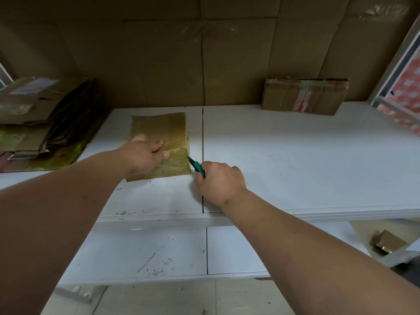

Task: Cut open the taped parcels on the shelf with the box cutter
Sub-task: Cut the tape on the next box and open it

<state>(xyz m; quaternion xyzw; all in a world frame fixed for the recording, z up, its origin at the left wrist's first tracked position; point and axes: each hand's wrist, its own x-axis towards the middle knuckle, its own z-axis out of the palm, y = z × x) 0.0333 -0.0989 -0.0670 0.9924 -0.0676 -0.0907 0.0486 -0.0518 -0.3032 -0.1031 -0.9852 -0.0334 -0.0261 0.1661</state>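
- Right hand keeps a closed grip round the cutter, fingers curled over the green handle.
- Cutter blade points up and left, its tip touching the right edge of the parcel, near that parcel's front right corner.
- Left hand lies on top of the parcel with the palm down; the fingers bend loosely against the taped surface, pressing it rather than gripping it.
- Parcel is flat, brown and wrapped in glossy clear tape; it lies on the white shelf, just left of the seam between the two shelf boards.
- No writing can be read on this parcel.
- Second parcel stands at the back right of the shelf against the cardboard wall, well apart from the hands; its tape carries red print, too small to read.
- Stack of flattened cartons lies at the left end of the shelf; pale labels on top are blurred and cannot be read.
- Lower shelf shows below, scuffed with marks.
- Small box sits lower right, below the upper shelf.
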